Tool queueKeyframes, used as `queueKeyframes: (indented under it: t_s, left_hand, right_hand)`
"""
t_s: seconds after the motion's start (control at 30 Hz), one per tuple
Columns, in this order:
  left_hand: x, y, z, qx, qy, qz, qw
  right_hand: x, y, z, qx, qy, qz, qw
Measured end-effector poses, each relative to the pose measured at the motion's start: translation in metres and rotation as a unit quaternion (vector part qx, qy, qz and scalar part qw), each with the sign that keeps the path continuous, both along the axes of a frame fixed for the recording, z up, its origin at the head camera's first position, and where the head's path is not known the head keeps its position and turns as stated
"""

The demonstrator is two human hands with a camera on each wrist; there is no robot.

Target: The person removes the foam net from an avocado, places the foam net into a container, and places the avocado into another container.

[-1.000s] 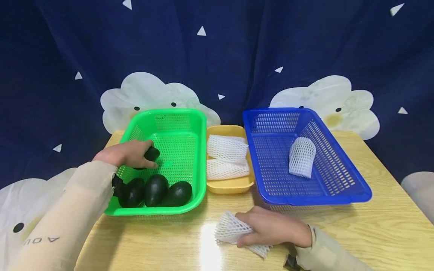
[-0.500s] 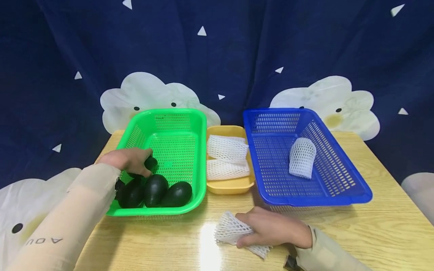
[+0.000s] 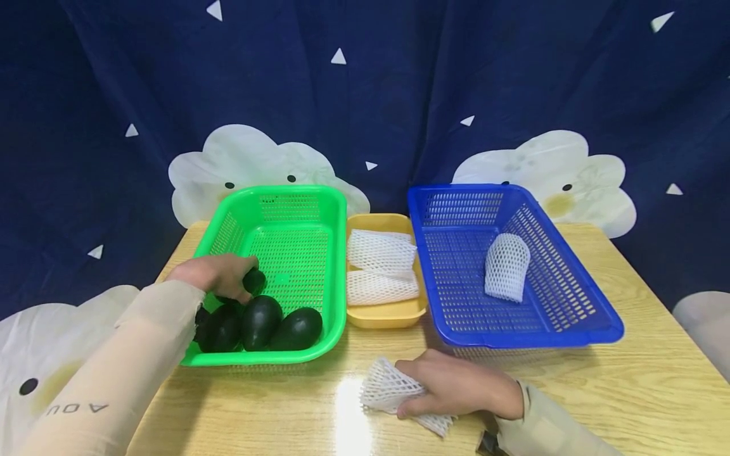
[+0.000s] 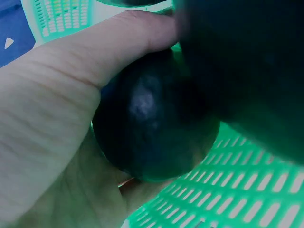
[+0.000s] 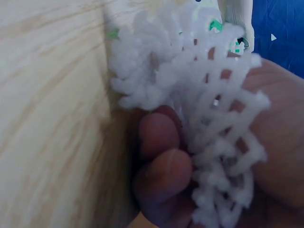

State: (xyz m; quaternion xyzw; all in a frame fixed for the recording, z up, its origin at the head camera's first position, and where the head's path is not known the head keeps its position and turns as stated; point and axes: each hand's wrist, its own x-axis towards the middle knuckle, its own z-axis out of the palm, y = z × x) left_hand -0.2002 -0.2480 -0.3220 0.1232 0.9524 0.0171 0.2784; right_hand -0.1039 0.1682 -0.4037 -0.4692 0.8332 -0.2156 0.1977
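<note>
In the green basket (image 3: 336, 253), my left hand (image 3: 212, 277) curls round a dark, smooth avocado (image 3: 254, 280). The left wrist view shows its rounded end between thumb and fingers, with another dark avocado (image 4: 247, 71) looming close by. Several more avocados (image 3: 262, 323) lie along the basket's near side, partly behind the left wrist. Down at the front of the table, my right hand (image 3: 459, 384) grips a white foam net sleeve (image 3: 384, 385). Seen from the right wrist, curled fingertips (image 5: 164, 173) press against the crumpled netting, low beside the wood.
A yellow tray (image 3: 388, 316) with folded foam net sleeves (image 3: 382, 286) stands between the baskets. On the right, a blue basket (image 3: 456, 316) holds one net-covered piece (image 3: 507, 266). A dark blue curtain (image 3: 388, 95) hangs behind the wooden table (image 3: 274, 405).
The left hand has shifted toward the near side of the green basket, and the gripped avocado has come with it. My right hand and its net sleeve stay put.
</note>
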Motion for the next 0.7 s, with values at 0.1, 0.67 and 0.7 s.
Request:
queueKeyframes:
  t_s: [0.1,0.67,0.7]
  left_hand:
    - [0.0003,-0.0005,-0.0016,0.0,-0.001,0.002,1.0]
    - [0.0001,-0.0019,-0.0009,0.014,0.008,-0.013,0.9998]
    - [-0.0005,-0.0023,-0.0003,0.017,0.01,-0.015,0.9997]
  right_hand:
    - [0.0003,-0.0001,0.0003,0.003,-0.003,-0.002,1.0]
    - [0.0011,-0.0004,0.0001,0.007,0.002,-0.006,1.0]
    - [0.001,-0.0004,0.0002,0.008,0.003,-0.007,0.9999]
